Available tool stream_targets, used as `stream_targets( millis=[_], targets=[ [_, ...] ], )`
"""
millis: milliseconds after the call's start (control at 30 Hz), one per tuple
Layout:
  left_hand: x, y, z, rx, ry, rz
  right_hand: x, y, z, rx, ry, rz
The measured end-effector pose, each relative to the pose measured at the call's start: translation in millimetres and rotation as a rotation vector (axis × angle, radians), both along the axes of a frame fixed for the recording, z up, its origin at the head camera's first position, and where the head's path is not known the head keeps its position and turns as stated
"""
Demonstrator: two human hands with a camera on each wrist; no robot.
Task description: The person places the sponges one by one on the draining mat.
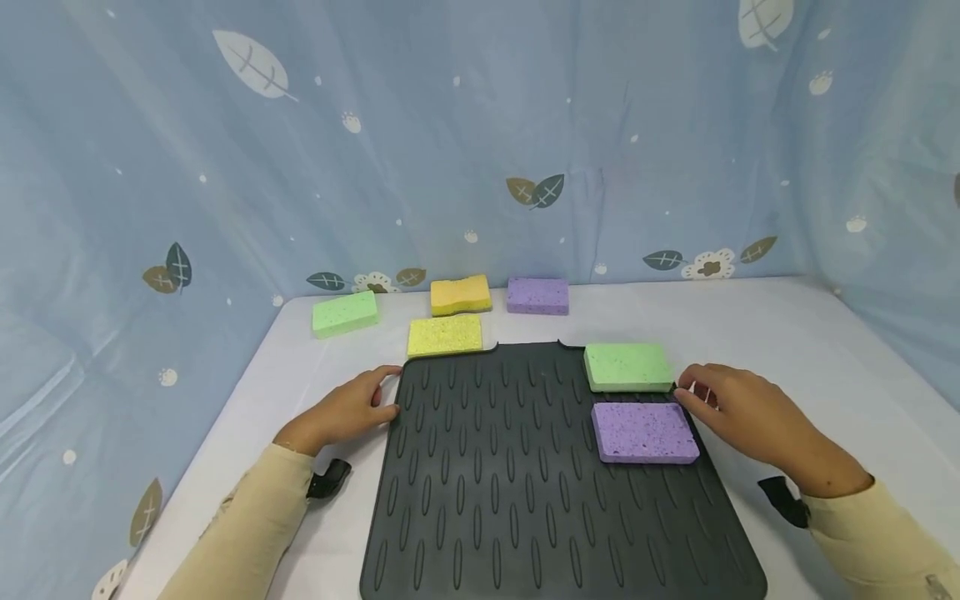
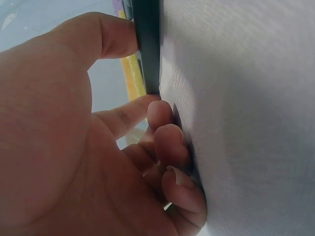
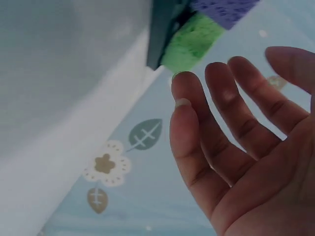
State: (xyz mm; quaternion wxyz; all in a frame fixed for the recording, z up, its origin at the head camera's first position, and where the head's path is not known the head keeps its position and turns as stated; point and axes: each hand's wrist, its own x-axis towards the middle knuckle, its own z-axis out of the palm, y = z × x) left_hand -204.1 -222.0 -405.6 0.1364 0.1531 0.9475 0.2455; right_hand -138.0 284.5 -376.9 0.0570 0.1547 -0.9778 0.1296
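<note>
A dark grey ribbed mat (image 1: pixel 487 500) lies flat on the white table. My left hand (image 1: pixel 348 410) is at its far left corner; thumb and index fingertip touch the mat's side edge (image 2: pixel 147 49), while the other fingers rest loosely bent on the tabletop. On the mat's right side sit a green sponge (image 1: pixel 628 367) at the far corner and a speckled purple sponge (image 1: pixel 645 433) just nearer. My right hand (image 1: pixel 750 417) is beside these two, fingers loosely bent and holding nothing. In the right wrist view, its fingers (image 3: pixel 231 108) appear apart from the green sponge (image 3: pixel 194 42).
Behind the mat lie a light yellow sponge (image 1: pixel 445 335) against its far edge, a deeper yellow wavy sponge (image 1: pixel 461 296), another purple sponge (image 1: pixel 537 296) and another green sponge (image 1: pixel 345 314). A blue leaf-patterned curtain (image 1: pixel 450 142) borders the white table (image 1: pixel 315 508).
</note>
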Motion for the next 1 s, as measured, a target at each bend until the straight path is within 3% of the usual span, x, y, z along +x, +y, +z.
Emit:
stream_targets(
  millis=[333,667,1000],
  targets=[
    [-1.3,2,-0.4,-0.018,0.002,-0.004,-7.7,15,-15.8,0.010,-0.142,-0.065],
    [0.3,2,-1.9,-0.015,-0.005,0.007,-11.0,20,-26.6,-0.046,-0.300,-0.029],
    [0.9,1,-0.5,-0.009,-0.004,0.018,-12.1,20,-29.3,-0.075,-0.315,-0.005]
  ],
)
